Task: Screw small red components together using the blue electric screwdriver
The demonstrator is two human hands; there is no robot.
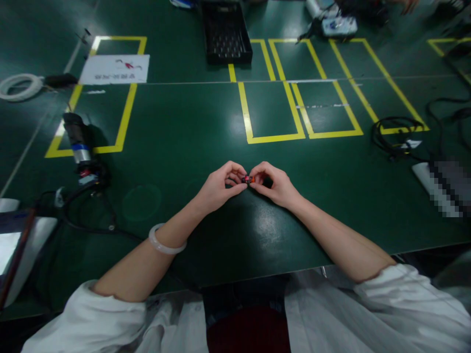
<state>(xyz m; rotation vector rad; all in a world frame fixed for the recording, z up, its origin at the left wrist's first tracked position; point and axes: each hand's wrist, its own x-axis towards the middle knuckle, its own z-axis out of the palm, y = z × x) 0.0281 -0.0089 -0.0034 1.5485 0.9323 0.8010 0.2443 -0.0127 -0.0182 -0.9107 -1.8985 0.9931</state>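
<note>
Between my two hands is a tiny red, orange and black part (248,180), too small to name more closely. My left hand (221,186) pinches its left end between thumb and fingertips. From the other side, the thumb and index finger of my right hand (275,184) close on the orange end. Both hands meet just above the green tabletop (191,122), near its front edge. The fingertips hide much of the part. A pale bangle (166,240) circles my left wrist.
A black tray (227,34) stands at the back. Yellow tape rectangles mark the table. On the left lie a printed white card (114,69), a tape roll (20,87) and a black-and-silver tool (81,147) with a cable. Coiled black cable (393,132) lies right. A co-worker's hand shows top right.
</note>
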